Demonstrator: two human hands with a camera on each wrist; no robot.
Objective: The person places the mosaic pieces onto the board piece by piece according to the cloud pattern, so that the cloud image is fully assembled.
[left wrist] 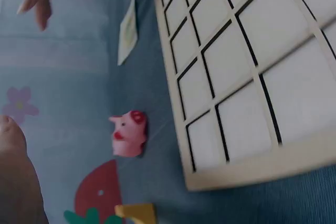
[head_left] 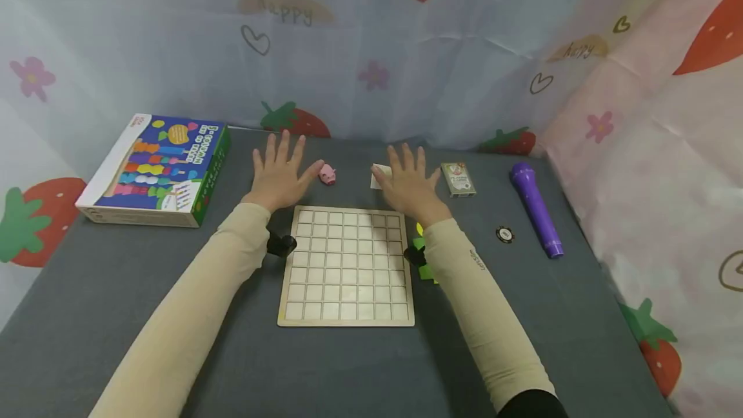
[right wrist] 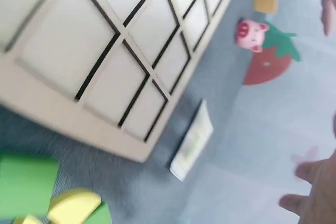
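A wooden board with a grid of square cells (head_left: 347,326) lies flat on the table between the forearms. Beyond its far left corner my left hand (head_left: 277,176) is spread, palm down, holding nothing. Just right of its thumb sits a small pink pig figure (head_left: 327,174). My right hand (head_left: 413,189) is also spread and holds nothing, past the far right corner. It partly covers a small white card (head_left: 375,179), seen whole in the right wrist view as a pale card (right wrist: 192,141). Green and yellow blocks (right wrist: 26,184) lie along the board's right side, partly hidden by the right wrist.
At the left stands a colourful game box (head_left: 165,169). To the right are a small card box (head_left: 458,179), a round black-and-white chip (head_left: 505,234) and a purple cylinder (head_left: 536,210). A yellow block (left wrist: 139,212) shows near the pig. A printed curtain (head_left: 371,37) borders the table's back.
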